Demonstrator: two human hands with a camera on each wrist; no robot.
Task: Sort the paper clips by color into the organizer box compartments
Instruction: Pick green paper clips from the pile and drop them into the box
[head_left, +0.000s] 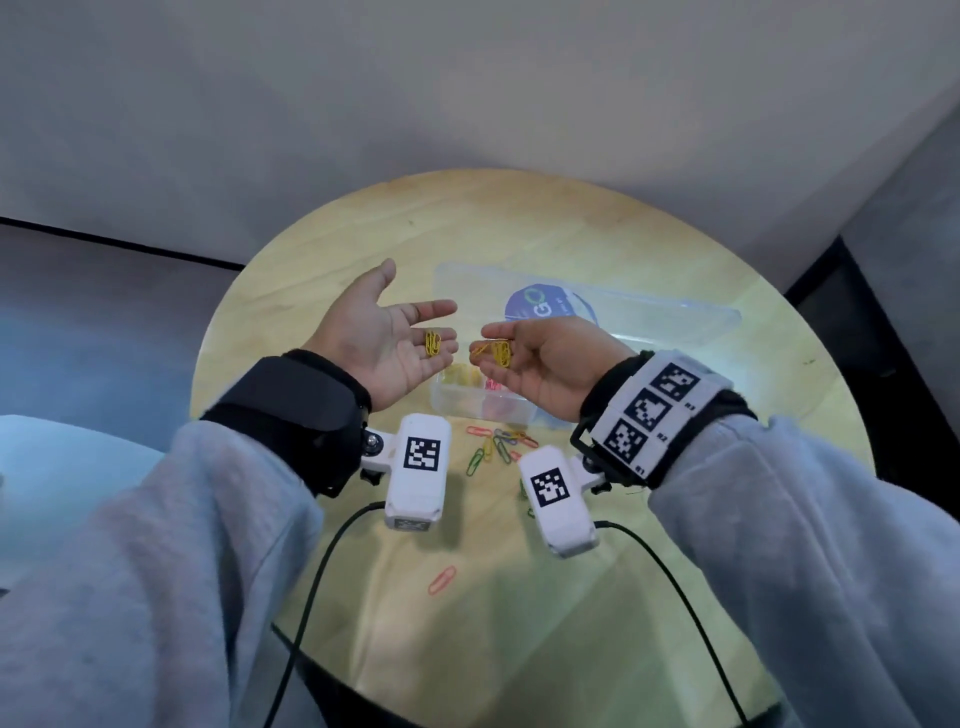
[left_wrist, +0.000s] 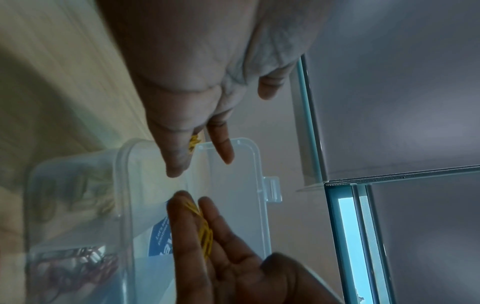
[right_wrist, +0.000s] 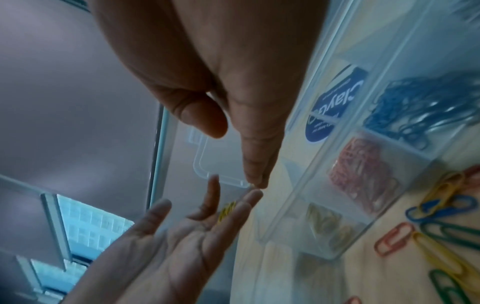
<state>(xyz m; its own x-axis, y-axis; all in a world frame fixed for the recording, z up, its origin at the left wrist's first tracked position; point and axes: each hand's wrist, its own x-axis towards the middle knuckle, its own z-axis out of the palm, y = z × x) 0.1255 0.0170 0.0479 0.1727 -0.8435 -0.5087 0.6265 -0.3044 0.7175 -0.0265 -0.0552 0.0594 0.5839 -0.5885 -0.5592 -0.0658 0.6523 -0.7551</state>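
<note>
Both hands hover palm up, fingertips almost touching, over the clear organizer box (head_left: 519, 413). My left hand (head_left: 410, 325) is flat with a few yellow paper clips (head_left: 432, 343) lying on its fingers. Across my right hand's (head_left: 519, 353) nearly straight fingers lies another small bunch of yellow clips (head_left: 500, 353); its thumb stands apart. The right wrist view shows box compartments with blue clips (right_wrist: 420, 107), red clips (right_wrist: 363, 172) and yellow clips (right_wrist: 327, 222). A mixed heap of loose clips (head_left: 498, 444) lies in front of the box.
The box's clear lid (head_left: 665, 317) lies open behind it, with a blue round sticker (head_left: 540, 304). One red clip (head_left: 441, 579) lies alone nearer the round wooden table's (head_left: 571, 228) front edge. Two camera cables hang off that edge.
</note>
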